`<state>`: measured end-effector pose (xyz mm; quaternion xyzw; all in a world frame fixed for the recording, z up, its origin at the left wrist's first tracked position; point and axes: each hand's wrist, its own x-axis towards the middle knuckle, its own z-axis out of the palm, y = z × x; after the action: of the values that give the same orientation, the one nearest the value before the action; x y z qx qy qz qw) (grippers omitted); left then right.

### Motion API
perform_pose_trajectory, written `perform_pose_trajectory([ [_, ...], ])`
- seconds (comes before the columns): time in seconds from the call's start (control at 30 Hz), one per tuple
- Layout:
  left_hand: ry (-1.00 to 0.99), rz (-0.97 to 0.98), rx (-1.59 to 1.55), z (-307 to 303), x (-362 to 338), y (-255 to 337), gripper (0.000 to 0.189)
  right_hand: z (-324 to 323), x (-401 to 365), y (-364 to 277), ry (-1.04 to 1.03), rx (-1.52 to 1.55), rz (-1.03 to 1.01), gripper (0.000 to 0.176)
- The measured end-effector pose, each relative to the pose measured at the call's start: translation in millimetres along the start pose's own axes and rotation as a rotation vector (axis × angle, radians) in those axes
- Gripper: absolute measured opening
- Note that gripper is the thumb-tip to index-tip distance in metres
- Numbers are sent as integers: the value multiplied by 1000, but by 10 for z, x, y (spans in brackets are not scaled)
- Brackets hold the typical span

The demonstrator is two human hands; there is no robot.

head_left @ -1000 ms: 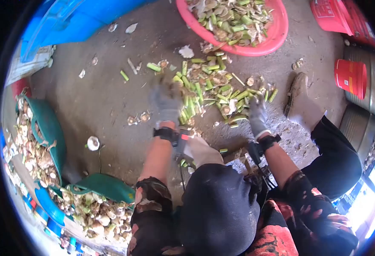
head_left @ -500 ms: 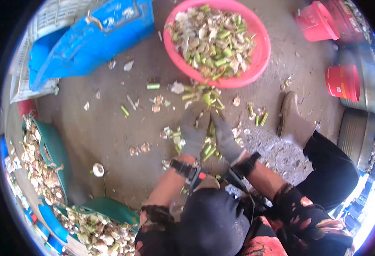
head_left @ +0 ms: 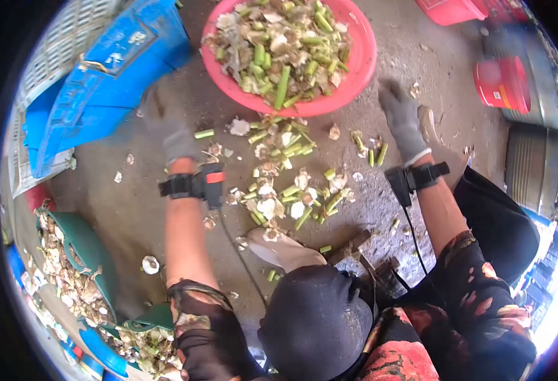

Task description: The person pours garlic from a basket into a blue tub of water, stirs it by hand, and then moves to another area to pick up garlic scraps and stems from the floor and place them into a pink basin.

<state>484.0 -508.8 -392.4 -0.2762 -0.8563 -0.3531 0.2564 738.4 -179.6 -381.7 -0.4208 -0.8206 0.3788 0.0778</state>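
Observation:
Both hands wear grey gloves. My left hand (head_left: 170,124) is blurred by motion, between the blue crate and the pink basin, with its fingers stretched forward and no held object visible. On the other side of the basin, my right hand (head_left: 404,120) is open over the floor, near a boot. The pink basin (head_left: 366,57) holds cut green stems and pale, papery garlic scraps. Between my arms, a loose pile of stem pieces and whitish garlic trimmings (head_left: 269,206) lies on the floor, touched by neither hand.
The blue crate (head_left: 95,95) leans at upper left beside a white crate (head_left: 57,51). Green containers (head_left: 85,247) with garlic stand at lower left. A red bucket (head_left: 503,82) and metal containers (head_left: 529,165) are at right. A boot (head_left: 285,251) rests below the pile.
My hands were together over the pile and have moved apart, left hand leftward and right hand rightward, both farther forward. The view has shifted, and the pile is now uncovered.

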Motion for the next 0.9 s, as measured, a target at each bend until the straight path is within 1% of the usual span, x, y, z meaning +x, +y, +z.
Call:
perform_pose_trajectory([
  [0.03, -9, -97, 20, 32, -347, -401, 26, -28, -167, 340, -13, -349, 82, 37],
  [0.07, -20, -194, 41, 52, -674, -768, 26, -6, -346, 594, -42, -489, 165, 40],
  [0.1, -24, -574, -215, 155, -997, -1075, 27, 24, -508, 788, -72, -626, 244, 42],
  [0.13, -258, -487, 127, 233, -1179, -1062, 29, 77, -625, 878, -83, -645, 340, 45],
  [0.17, -481, -380, 466, 259, -1232, -856, 31, 160, -707, 896, -91, -661, 429, 48],
  [0.2, -642, -426, 421, 288, -1268, -649, 34, 256, -760, 896, -100, -674, 516, 51],
  [0.23, -802, -474, 376, 275, -1220, -320, 36, 373, -799, 812, -65, -635, 513, 51],
  [0.27, -871, -678, -63, 222, -1010, 276, 40, 528, -836, 681, -34, -593, 508, 51],
  [0.33, -577, -446, -402, 588, -1634, 474, 38, 851, -887, 406, -89, -458, 381, 50],
  [0.4, -325, -641, -718, 654, -1425, 883, 35, 966, -974, 208, -215, -131, -122, 46],
  [0.43, -196, -738, -871, 660, -1284, 995, 34, 990, -937, 168, -187, -131, -70, 45],
  [0.5, -552, -595, -358, 682, -971, 782, 33, 1061, -640, 53, -135, -131, 13, 45],
  [0.53, -714, -503, -99, 746, -851, 658, 33, 1084, -529, -89, -199, -230, 45, 42],
  [0.6, -593, -192, -46, 1159, -1078, 428, 33, 1159, -345, -363, -322, -429, 110, 38],
  [0.67, -791, -387, -165, 987, -997, 645, 34, 1311, -341, -473, -521, -611, 48, 36],
  [0.7, -881, -369, -122, 907, -1135, 721, 34, 1382, -413, -501, -628, -693, 17, 36],
  [0.73, -957, -348, -76, 883, -1279, 726, 35, 1504, -584, -401, -492, -623, -36, 37],
  [0.8, -1126, -416, -318, 539, -1290, 858, 44, 1444, -871, -370, -567, -526, -135, 38],
  [0.83, -1152, -286, -314, 337, -1376, 869, 50, 1355, -1034, -314, -606, -481, -178, 39],
  [0.9, -1204, -25, -310, -67, -1541, 818, 64, 1118, -1381, -34, -714, -255, -304, 43],
])
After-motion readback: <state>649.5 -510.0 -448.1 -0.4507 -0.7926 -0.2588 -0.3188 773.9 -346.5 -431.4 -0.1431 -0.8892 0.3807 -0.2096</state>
